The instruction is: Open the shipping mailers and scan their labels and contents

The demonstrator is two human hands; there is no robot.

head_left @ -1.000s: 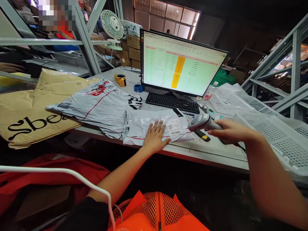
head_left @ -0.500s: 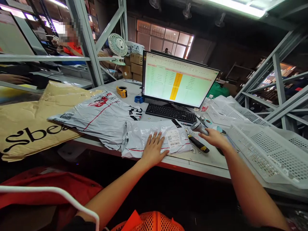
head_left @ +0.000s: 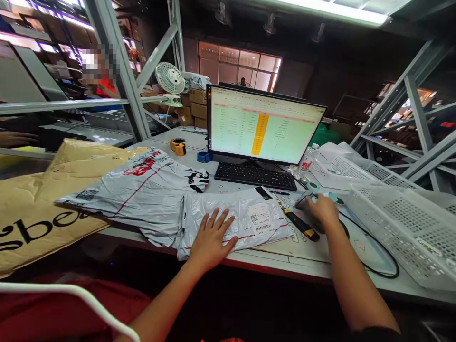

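My left hand (head_left: 213, 239) lies flat with its fingers spread on a grey plastic mailing bag (head_left: 240, 211). This bag carries a white shipping label (head_left: 261, 219) with a QR code and a barcode. To the right, my right hand (head_left: 323, 210) is closed round a grey handheld barcode scanner (head_left: 302, 199), low over the desk mat; the fingers hide part of it. Between that hand and the bag lies a black and yellow utility knife (head_left: 302, 225). A larger grey mailing bag (head_left: 153, 190) lies to the left, partly over a tan padded envelope (head_left: 39, 204).
A monitor (head_left: 263, 126) with a spreadsheet stands behind a black keyboard (head_left: 254, 176). White perforated baskets (head_left: 402, 228) line the right side. Tape rolls (head_left: 178, 147), a small fan (head_left: 170, 78) and metal frame posts (head_left: 117, 71) are at the left. A black cable (head_left: 386, 275) loops on the mat.
My right hand has moved slightly down and right with the scanner, whose front now points less toward the bag. My left hand stays flat on the bag. The whole view has shifted.
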